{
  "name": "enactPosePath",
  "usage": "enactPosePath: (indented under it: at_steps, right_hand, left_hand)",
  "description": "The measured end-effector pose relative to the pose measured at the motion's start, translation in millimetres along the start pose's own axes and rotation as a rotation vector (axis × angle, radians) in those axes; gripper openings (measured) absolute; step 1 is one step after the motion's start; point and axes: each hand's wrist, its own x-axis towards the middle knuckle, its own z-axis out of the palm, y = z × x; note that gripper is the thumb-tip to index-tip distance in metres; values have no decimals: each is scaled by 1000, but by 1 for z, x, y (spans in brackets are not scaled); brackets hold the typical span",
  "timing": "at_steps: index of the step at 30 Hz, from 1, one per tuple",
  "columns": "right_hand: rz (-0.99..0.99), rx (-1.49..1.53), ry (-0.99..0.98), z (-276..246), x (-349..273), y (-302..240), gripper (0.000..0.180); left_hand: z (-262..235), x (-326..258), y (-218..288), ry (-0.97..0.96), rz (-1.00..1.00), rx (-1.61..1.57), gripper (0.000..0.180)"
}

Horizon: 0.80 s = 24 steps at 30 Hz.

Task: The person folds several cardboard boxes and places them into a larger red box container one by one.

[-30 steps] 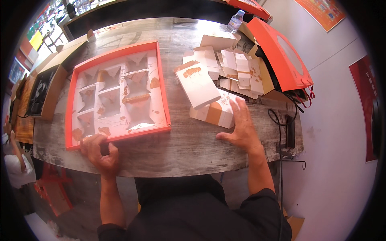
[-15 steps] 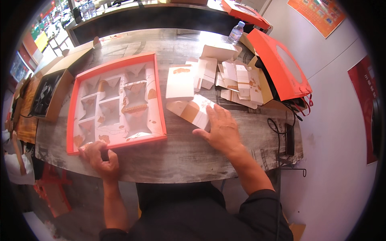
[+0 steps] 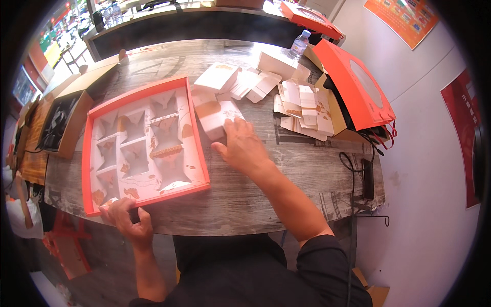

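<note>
While the left hand (image 3: 128, 217) bears on the near-left corner of the red tray (image 3: 197, 134), the right hand (image 3: 244, 146) has pushed farther left across the desk (image 3: 245, 204), and the white box with a gold-brown band (image 3: 220, 120) has travelled with it. That box now lies just beside the tray's right wall, right of the middle of the desk; the flat white box (image 3: 217, 78) has shifted too and sits beyond it, toward the far edge. The tray itself seems to have slid closer to the near edge. For the handling, this means box and tray are side by side within short reach of both hands.

The right grip stands apart, thumb away from the fingers, fingertips against the banded box without closing round it. On the left, the fingers bend over the tray's near wall and the thumb stands off; I cannot tell whether that grip is clamped.

Inside the tray is a white printed insert (image 3: 140, 179) with rows of square openings, folded walls visible in them. Toward the desk's right edge, unfolded white cartons (image 3: 307, 105) lie heaped before a brown carton (image 3: 335, 105), with a red windowed box (image 3: 353, 84) leaning over it. Near the left edge, an open cardboard box (image 3: 69, 128) holds dark objects, too unclear to name.
</note>
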Motion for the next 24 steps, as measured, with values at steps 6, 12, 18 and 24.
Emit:
enactPosePath:
  at_steps: [6, 12, 18, 24]
  right_hand:
    - [-155, 131, 55, 22, 30, 1, 61]
    - [-145, 76, 81, 40, 64, 5, 58]
    - [-186, 98, 188, 30, 72, 14, 59]
    - [-228, -3, 247, -3, 56, 65, 52]
  left_hand:
    - [-4, -11, 5, 11, 41, 28, 24]
    - [-6, -17, 4, 11, 77, 70, 23]
    - [-10, -9, 14, -25, 99, 69, 18]
    - [-14, 2, 19, -84, 74, -16, 18]
